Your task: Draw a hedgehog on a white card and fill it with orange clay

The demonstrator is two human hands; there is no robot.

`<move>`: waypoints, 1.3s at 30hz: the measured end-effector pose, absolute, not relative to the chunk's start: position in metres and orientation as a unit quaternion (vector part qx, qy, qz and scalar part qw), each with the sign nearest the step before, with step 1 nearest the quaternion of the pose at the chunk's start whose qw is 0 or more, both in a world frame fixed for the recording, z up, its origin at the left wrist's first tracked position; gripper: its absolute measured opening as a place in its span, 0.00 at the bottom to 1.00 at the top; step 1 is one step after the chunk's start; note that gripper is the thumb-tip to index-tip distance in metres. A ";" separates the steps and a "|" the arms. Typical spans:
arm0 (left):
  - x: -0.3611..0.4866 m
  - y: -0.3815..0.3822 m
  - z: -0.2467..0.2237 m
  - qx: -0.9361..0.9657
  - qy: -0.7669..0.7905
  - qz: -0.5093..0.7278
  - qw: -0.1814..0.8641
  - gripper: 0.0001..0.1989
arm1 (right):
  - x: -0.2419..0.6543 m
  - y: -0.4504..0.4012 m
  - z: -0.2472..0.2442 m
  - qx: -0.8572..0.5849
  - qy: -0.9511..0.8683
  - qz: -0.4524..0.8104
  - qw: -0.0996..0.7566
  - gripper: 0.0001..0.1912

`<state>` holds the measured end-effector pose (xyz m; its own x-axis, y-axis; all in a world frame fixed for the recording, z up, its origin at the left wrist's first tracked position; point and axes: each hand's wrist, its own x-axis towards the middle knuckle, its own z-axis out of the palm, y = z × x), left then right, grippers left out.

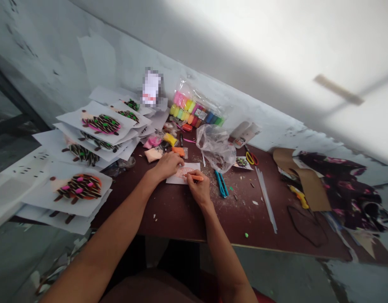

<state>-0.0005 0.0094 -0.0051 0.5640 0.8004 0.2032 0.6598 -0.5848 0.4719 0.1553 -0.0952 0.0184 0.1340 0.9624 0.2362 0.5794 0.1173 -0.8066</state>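
Note:
My right hand (199,185) is closed around an orange pen (197,178); its tip points left and down at a small white sheet of paper (194,166). Orange-red curved marks cover part of that sheet. Across the sheet's upper left corner lies my left hand (169,164), fingers bent loosely and resting on the paper, with nothing visible in them. Just beyond the left fingers is an orange clay packet (179,150). A peach clay packet (153,155) sits to the left of that hand, with a yellow one (170,139) farther back.
Stacked hedgehog pictures (101,123) fill the left side. A bag of coloured clay (195,110) leans on the wall, behind a crumpled plastic bag (214,145). To the right are a teal cutter (221,184), scissors (251,158), glue sticks (266,200) and a yellow glue gun (298,196).

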 end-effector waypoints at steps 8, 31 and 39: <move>0.000 0.009 -0.004 0.871 0.420 0.195 0.164 0.13 | 0.155 -0.096 0.019 -0.625 -0.613 0.229 0.425 0.12; 0.000 0.009 -0.006 0.868 0.424 0.199 0.165 0.13 | 0.153 -0.099 0.023 -0.622 -0.614 0.237 0.424 0.12; 0.000 0.011 -0.010 0.868 0.416 0.216 0.167 0.12 | 0.154 -0.098 0.022 -0.634 -0.606 0.228 0.423 0.12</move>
